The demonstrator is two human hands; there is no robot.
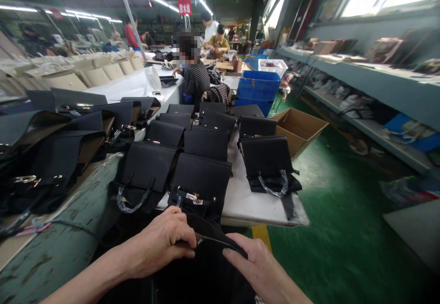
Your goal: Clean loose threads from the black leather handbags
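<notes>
My left hand (172, 235) pinches the edge of a black handbag (209, 233) between thumb and fingers. On the same edge, further right, my right hand (252, 258) is closed with its thumb below and fingers above. The stretch of edge between my hands shows a thin pale line. Dark shadow hides the lower part of this bag. Just beyond my hands stands another black handbag (202, 176) with a shiny metal clasp (194, 198). To its left is a black bag (147, 166) with a plastic-wrapped handle (132, 205).
More black bags crowd the white table (254, 208) and the left bench (68, 244). Beyond the table stand a cardboard box (302, 127) and a blue bin (257, 89). A seated person in a striped top (195, 82) is ahead. Shelves (364, 75) line the right wall.
</notes>
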